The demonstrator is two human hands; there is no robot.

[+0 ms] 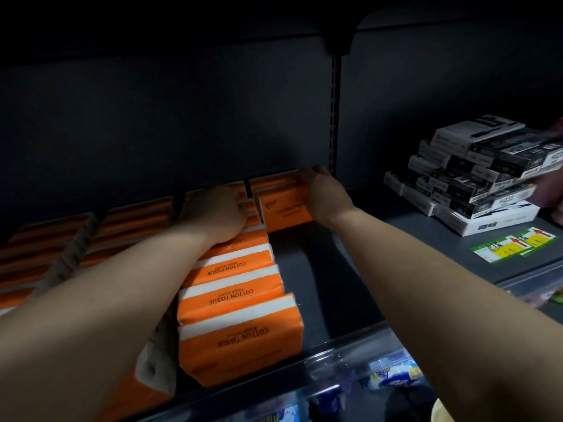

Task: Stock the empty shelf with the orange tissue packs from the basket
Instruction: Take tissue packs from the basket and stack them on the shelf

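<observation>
Orange pack in right grip | left grip on row, hold unclear | risk: pack topples, gap before grip

A pile of black and white boxes sits on the right part of the shelf, stacked a bit crooked, some turned slantwise. Just in front of the pile lie yellow and green stickers with red arrows on them. A pink thing shows at the far right edge beside the boxes (too blurry to tell what it is). A dark post with little slots runs up the back wall. A clear plastic strip lines the front edge, and blue and white packs show below it.
</observation>
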